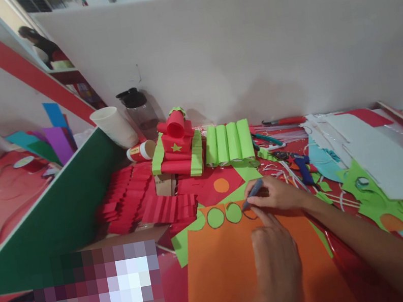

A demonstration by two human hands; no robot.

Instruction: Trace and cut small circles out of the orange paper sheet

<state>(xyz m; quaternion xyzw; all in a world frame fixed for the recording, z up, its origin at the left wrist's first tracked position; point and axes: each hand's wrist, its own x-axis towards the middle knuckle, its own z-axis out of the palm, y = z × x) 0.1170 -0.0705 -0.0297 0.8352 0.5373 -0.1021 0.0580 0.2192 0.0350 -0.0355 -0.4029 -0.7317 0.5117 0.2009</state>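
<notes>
My right hand (276,194) pinches a slate-blue pen (255,191), its tip against the top edge of an orange sheet (222,276). Under the tip is a dark, partly hidden curved outline on the orange. My left hand (276,252) comes from below with the index finger stretched out, pressing beside that outline; its other fingers are mostly hidden. Left of the pen lie two green circles (215,217) with dark outlines. Green paper (180,244) shows from under the orange sheet. Beyond it, an orange circle (221,185) shows on red paper (192,186).
A red and green paper model (177,147) with a star stands behind, beside green paper rolls (228,144). Pleated red paper (128,199) lies left, near a green board (54,222). A paper cup (114,127) and bottle (139,112) stand at the wall. Green scraps (402,220) lie right.
</notes>
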